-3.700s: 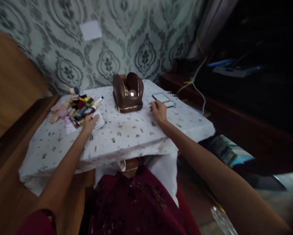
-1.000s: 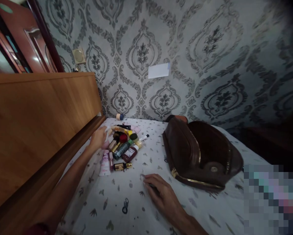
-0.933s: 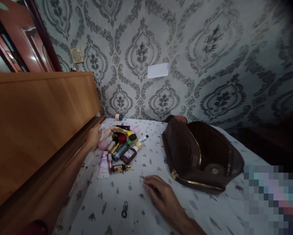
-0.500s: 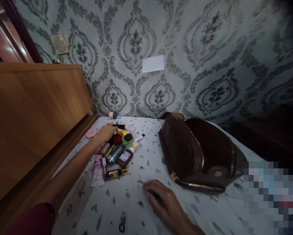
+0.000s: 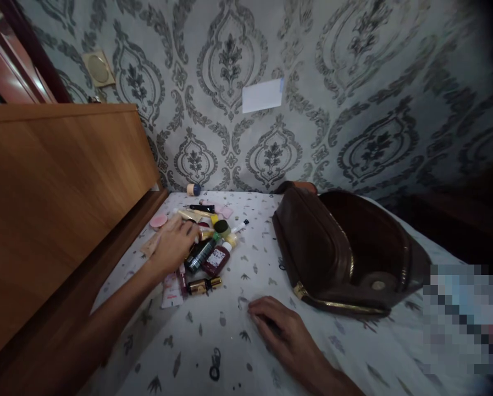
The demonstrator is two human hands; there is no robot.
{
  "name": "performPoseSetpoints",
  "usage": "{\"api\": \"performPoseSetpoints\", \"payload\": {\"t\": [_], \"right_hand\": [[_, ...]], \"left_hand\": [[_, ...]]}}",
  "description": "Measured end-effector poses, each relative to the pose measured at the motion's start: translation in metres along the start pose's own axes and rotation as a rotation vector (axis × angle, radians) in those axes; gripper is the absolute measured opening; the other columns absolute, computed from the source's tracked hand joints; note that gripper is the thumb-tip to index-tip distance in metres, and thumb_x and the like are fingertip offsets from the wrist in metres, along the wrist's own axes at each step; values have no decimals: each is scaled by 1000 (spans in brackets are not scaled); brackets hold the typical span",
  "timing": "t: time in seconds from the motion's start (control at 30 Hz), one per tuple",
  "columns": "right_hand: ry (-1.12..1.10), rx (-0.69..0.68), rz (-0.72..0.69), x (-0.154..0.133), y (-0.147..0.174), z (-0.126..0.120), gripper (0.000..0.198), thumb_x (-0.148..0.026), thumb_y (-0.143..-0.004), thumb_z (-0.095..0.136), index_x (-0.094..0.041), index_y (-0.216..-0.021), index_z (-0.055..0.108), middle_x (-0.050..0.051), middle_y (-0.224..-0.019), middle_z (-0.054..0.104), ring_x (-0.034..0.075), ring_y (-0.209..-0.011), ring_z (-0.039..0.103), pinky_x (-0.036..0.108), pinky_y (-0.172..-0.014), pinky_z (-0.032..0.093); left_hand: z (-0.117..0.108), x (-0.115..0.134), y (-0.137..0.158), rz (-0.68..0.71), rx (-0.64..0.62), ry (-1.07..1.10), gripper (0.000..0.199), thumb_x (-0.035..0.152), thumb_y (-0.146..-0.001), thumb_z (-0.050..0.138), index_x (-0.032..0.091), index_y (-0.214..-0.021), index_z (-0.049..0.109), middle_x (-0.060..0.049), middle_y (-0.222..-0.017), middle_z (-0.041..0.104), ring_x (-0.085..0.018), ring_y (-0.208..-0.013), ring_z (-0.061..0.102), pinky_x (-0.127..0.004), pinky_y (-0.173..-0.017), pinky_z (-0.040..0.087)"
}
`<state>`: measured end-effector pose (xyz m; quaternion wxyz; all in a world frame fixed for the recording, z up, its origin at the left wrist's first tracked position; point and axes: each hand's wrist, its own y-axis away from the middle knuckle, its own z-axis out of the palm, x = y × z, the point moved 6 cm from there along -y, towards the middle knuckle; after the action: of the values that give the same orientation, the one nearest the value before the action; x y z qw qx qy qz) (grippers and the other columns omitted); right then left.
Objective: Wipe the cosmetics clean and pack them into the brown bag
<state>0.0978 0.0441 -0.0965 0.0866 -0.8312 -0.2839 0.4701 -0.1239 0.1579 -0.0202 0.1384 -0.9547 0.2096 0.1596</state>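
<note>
The left hand [image 5: 172, 246] is over the left part of a heap of cosmetics, its wrist low and its fingers bent down among the pieces. The fingertips are hidden, so I cannot tell whether this grip is closed on anything.

Just beside those fingers lies a dark green bottle [image 5: 201, 256], slanting across the heap, with a red-brown bottle [image 5: 216, 261] with a white cap along its right side. Nearer the viewer are a small dark bottle with a gold cap [image 5: 204, 285] and a pink-and-white tube [image 5: 172, 292]. A round jar with a dark green lid [image 5: 221, 227], a black tube [image 5: 202, 208] and a pink round pad [image 5: 159, 221] lie farther back.

The right hand [image 5: 280, 330] rests on the patterned cloth of the worktop [image 5: 188, 352], between the heap and a brown zippered bag [image 5: 312, 242]. Its fingers are loosely curled towards the thumb; the palm is hidden, so I cannot tell whether that grip holds anything. The bag stands unzipped, its dark inside showing. Apart from the heap, a beige-and-navy cylinder [image 5: 193, 190] lies near the wall.
</note>
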Motion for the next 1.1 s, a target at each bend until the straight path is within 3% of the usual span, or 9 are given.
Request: {"api": "performPoseSetpoints", "payload": {"t": [0.1, 0.2, 0.37, 0.47, 0.53, 0.63, 0.8, 0.93, 1.1], "right_hand": [[12, 0, -3, 1, 0, 2, 21, -22, -97, 47, -18, -92, 67, 8, -92, 71, 18, -87, 68, 28, -77, 56], [18, -7, 2, 0, 1, 2, 22, -23, -97, 47, -18, -92, 68, 9, -92, 71, 18, -87, 68, 29, -78, 56], [14, -30, 7, 0, 2, 2, 22, -23, -97, 46, -18, -92, 67, 9, -92, 71, 19, -87, 68, 30, -78, 56], [8, -31, 13, 0, 2, 2, 22, -24, -97, 46, -18, -92, 67, 8, -92, 70, 19, -87, 67, 30, -77, 56], [9, -27, 10, 0, 2, 2, 22, -23, -97, 46, -18, -92, 66, 8, -91, 70, 18, -86, 67, 29, -77, 56], [13, -22, -6, -1, 1, 1, 22, -22, -98, 44, -18, -90, 65, 7, -89, 69, 17, -84, 67, 27, -75, 55], [19, -17, -55, -1, 2, 0, 19, -17, -96, 45, -19, -90, 63, 6, -86, 69, 16, -81, 66, 25, -72, 54], [37, 12, -84, 2, 3, 0, 18, -12, -92, 46, -20, -91, 62, 6, -86, 70, 16, -81, 67, 25, -73, 55], [50, -17, -96, 12, 5, 5, 18, -11, -91, 47, -21, -92, 62, 6, -89, 72, 17, -84, 68, 26, -75, 56]], "left_hand": [[10, 16, 20, 4, -76, 29, 43, 4, -89, 45, 17, -129, 53, -13, -129, 61, -28, -116, 57, -38, -82, 53], [12, 13, 30, 3, -93, 181, 45, 2, -85, 47, 23, -124, 59, -8, -126, 65, -25, -112, 61, -35, -85, 52], [6, -44, 20, -177, -12, 413, 32, 15, -93, 42, 27, -107, 68, -3, -119, 70, -23, -106, 65, -31, -83, 50], [13, -77, -7, -254, -7, 412, 34, 31, -100, 37, 20, -100, 70, -7, -97, 74, -24, -89, 67, -32, -77, 51], [22, -84, -36, -250, -10, 404, 34, 34, -100, 40, 18, -103, 69, -9, -98, 74, -25, -93, 67, -34, -80, 51], [39, -71, -90, -192, -32, 406, 28, 29, -100, 47, 19, -120, 63, -10, -118, 68, -24, -109, 63, -38, -92, 51], [71, -36, -162, -113, -130, 401, 35, 36, -94, 62, 18, -123, 60, -9, -124, 62, -24, -108, 63, -43, -91, 55], [91, -33, -193, -106, -198, 406, 34, 36, -94, 61, 17, -122, 60, -9, -124, 62, -23, -107, 63, -43, -90, 56], [100, -70, -216, -145, -192, 455, 33, 36, -94, 61, 17, -121, 60, -9, -122, 62, -23, -104, 64, -42, -88, 57]]}}
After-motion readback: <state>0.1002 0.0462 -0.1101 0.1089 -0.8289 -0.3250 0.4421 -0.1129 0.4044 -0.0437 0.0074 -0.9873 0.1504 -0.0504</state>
